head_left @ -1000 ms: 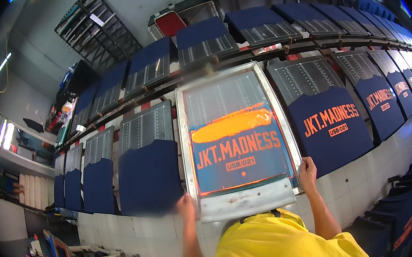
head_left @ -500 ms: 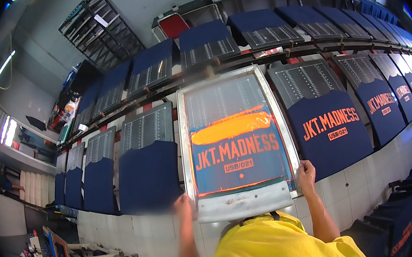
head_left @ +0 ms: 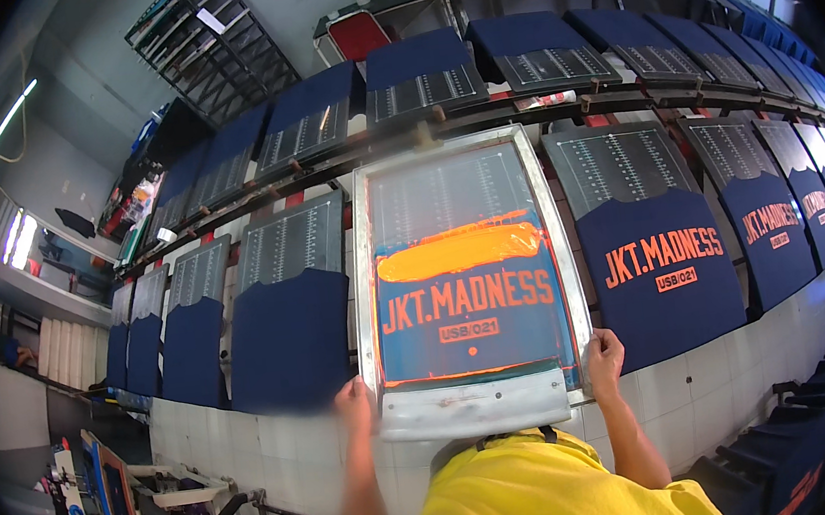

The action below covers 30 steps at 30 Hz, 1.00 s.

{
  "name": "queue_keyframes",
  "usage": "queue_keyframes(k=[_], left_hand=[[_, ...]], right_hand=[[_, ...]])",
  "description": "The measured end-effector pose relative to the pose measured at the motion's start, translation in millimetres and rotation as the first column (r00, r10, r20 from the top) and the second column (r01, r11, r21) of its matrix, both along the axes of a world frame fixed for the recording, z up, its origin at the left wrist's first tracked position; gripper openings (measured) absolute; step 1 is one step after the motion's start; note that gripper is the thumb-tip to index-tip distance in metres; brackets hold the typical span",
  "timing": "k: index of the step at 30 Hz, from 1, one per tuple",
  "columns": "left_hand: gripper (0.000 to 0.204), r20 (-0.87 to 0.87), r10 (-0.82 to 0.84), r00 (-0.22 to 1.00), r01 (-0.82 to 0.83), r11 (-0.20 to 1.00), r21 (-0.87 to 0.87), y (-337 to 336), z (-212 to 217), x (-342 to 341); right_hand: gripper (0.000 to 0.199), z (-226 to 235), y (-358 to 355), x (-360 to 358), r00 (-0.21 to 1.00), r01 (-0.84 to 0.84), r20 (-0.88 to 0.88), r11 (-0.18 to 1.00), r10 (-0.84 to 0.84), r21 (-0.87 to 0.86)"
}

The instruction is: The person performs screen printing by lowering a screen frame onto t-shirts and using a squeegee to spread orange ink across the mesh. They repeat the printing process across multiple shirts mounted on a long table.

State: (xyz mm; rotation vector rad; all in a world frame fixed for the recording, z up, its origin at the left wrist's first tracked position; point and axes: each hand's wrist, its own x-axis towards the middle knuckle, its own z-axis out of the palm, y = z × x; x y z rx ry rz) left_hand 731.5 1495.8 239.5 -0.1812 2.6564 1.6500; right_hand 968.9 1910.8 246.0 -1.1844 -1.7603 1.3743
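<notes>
A screen-printing frame point(head_left: 537, 174) with a pale metal rim lies in front of me over a dark navy shirt on its board. Its mesh carries orange lettering and a thick band of orange ink point(head_left: 462, 253) across the middle. A broad grey metal bar with small bolts point(head_left: 474, 408), perhaps a squeegee, lies across its near end. My left hand point(head_left: 354, 404) is closed at the frame's lower left edge, a little blurred. At the lower right edge, my right hand point(head_left: 605, 363) has its fingers curled around the rim.
To the right, a navy shirt point(head_left: 672, 311) bears an orange print; more printed shirts follow. On the left, a plain navy shirt point(head_left: 286, 341) lies on its board. A second row of boards point(head_left: 425, 90) runs behind a rail. Dark printed shirts point(head_left: 794, 439) hang at lower right.
The frame's near end has shifted slightly left against the neighbouring shirts, with both hands still at its edges. The whole view has also moved a little.
</notes>
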Motion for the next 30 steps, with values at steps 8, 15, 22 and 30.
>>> queue_keyframes(k=[8, 15, 22, 30], left_hand=[[0.036, -0.029, -0.062, 0.998, 0.061, 0.996, -0.058, 8, 17, 4], [0.037, 0.060, 0.064, 0.996, -0.066, 0.997, 0.039, 10, 23, 2], [0.035, -0.158, 0.194, 0.968, -0.101, 0.881, 0.462, -4, 28, 25], [0.051, -0.075, 0.096, 0.993, -0.049, 0.879, 0.474, -41, 7, 150]], right_hand=[[0.019, 0, 3, 3, 0.999, -0.028, 0.028, 1.000, 0.028, 0.003], [0.024, 10, -1, -1, 0.998, -0.025, 0.054, 0.988, 0.017, 0.150], [0.027, 20, -11, -4, 0.998, -0.019, -0.048, 0.936, 0.038, 0.353], [0.040, 98, -105, 13, 0.567, -0.786, 0.461, 0.280, 0.682, 0.552]])
